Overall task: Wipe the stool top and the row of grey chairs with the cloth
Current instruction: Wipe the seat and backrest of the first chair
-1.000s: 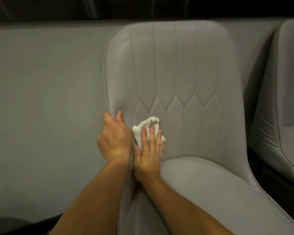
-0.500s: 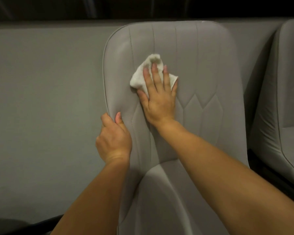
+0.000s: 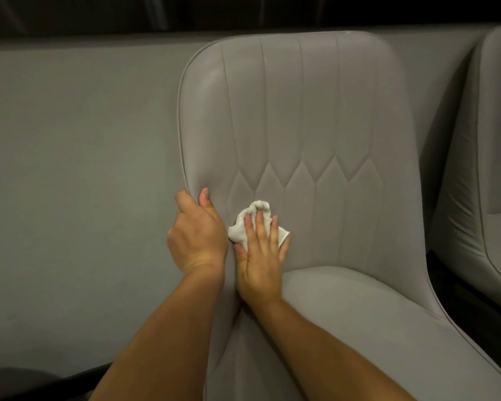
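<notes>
A grey padded chair [image 3: 315, 117] with stitched seams fills the middle of the view, its backrest facing me. My right hand [image 3: 261, 256] lies flat on a crumpled white cloth [image 3: 240, 231] and presses it against the lower left of the backrest, just above the seat. My left hand [image 3: 195, 235] grips the chair's left edge beside it, thumb on the front. A second grey chair [image 3: 480, 175] stands to the right, partly cut off. The stool top is only a dark rounded shape [image 3: 15, 380] at the bottom left corner.
A plain grey wall [image 3: 78, 183] runs behind the chairs, with a dark band above it. A dark gap of floor [image 3: 480, 316] separates the two chairs.
My right hand has slid the cloth from the upper backrest back down to its lower left. My left hand has kept its hold on the chair's edge.
</notes>
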### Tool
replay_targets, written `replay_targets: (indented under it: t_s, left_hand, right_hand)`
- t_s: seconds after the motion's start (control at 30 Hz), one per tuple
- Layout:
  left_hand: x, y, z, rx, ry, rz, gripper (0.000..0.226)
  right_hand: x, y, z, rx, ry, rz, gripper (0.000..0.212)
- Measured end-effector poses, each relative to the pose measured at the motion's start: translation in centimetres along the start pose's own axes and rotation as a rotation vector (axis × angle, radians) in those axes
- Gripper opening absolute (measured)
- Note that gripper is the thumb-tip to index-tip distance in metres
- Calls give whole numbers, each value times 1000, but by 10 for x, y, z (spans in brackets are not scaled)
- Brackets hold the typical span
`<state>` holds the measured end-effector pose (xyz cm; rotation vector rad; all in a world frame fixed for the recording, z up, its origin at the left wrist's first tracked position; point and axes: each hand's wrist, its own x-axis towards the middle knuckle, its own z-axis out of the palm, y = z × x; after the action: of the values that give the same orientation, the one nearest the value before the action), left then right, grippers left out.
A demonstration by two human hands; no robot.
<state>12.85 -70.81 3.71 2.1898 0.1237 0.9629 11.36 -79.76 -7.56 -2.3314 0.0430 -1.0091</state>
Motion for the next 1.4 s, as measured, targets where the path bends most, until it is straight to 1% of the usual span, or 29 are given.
replay_targets:
  t_s: [0.07, 0.2, 0.27, 0.37, 0.47, 0.57, 0.67, 0.83, 0.9, 0.97, 1.0, 1.07, 1.13, 1.2, 1.23, 1.27, 1.33, 1.4]
  left_hand:
    - [0, 0, 1, 3, 4, -1, 51]
    - [1, 0, 1, 22, 2, -6, 47]
    - [0, -2, 0, 34, -1, -12, 45]
    - [0, -3, 1, 44, -2, -14, 43]
    - [0, -2, 1, 50, -5, -23, 42]
    - [-1, -1, 0, 39, 6, -12, 43]
    - [-1, -1, 0, 38, 17, -4, 45]
    - [0, -1, 1, 48, 17, -1, 47]
    - [0, -2, 1, 40, 17, -11, 44]
    - [0, -2, 2, 38, 16, -21, 43]
    - [0, -1, 2, 38, 12, -21, 43]
    - [0, -1, 1, 39, 10, -18, 43]
    - [0, -1, 1, 49, 8, -19, 43]
    - [1, -2, 1, 56, 4, -29, 42]
    - [1, -2, 1, 55, 5, -34, 42]
    - [1, -1, 1, 55, 7, -36, 42]
    - [1, -2, 2, 65, 12, -33, 41]
    - [1, -3, 2, 78, 11, -25, 42]
  right_hand:
    - [23, 7, -12, -143, 27, -60, 59]
    - [108, -1, -50, -269, 190, -72, 66]
    - [154, -2, -75, -367, 234, -145, 71]
    - [199, 10, -113, -528, 246, -228, 78]
    - [202, 20, -125, -571, 219, -251, 81]
    - [174, 28, -111, -520, 233, -208, 78]
    - [133, 35, -85, -398, 223, -148, 73]
    - [55, 12, -32, 27, 135, -31, 64]
    - [26, 3, -15, 127, 74, -34, 65]
    - [6, 0, -4, 140, 19, -34, 70]
    - [1, 1, -2, 91, 5, -35, 73]
    - [3, 11, -6, -117, 14, -99, 76]
    - [23, 29, -25, -331, 37, -270, 78]
    - [55, 51, -59, -537, 68, -483, 79]
    - [76, 62, -80, -633, 79, -561, 79]
    - [99, 71, -102, -713, 103, -600, 80]
    - [148, 84, -143, -812, 191, -578, 81]
    - [182, 90, -178, -858, 213, -501, 81]
